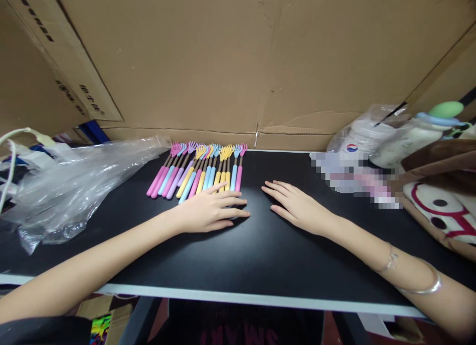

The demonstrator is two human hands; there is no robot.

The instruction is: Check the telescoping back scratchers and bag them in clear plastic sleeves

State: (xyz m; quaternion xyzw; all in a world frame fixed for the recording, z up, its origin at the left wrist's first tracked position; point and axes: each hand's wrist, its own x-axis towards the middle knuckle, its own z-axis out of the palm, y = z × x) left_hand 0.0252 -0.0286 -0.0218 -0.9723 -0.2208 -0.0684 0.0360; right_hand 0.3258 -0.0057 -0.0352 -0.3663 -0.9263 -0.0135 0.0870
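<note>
Several back scratchers (204, 172) with hand-shaped heads lie side by side on the black tabletop (256, 265). Their handles are pink, blue, purple and yellow, and the claw ends point away from me toward the cardboard. My left hand (210, 211) rests palm down just in front of them, fingers spread, covering the ends of some handles. It holds nothing. To the right, my right hand (297, 206) lies flat on the table with its fingers apart and nothing in it. A gap of bare tabletop separates the two hands.
Cardboard (208, 62) walls in the back of the table. A clear plastic bag (74, 186) lies at the left, by a white cable (11, 161). At the right stand bagged white cups (368, 137), a bottle (412, 137) and a brown bag with a cartoon face (439, 206).
</note>
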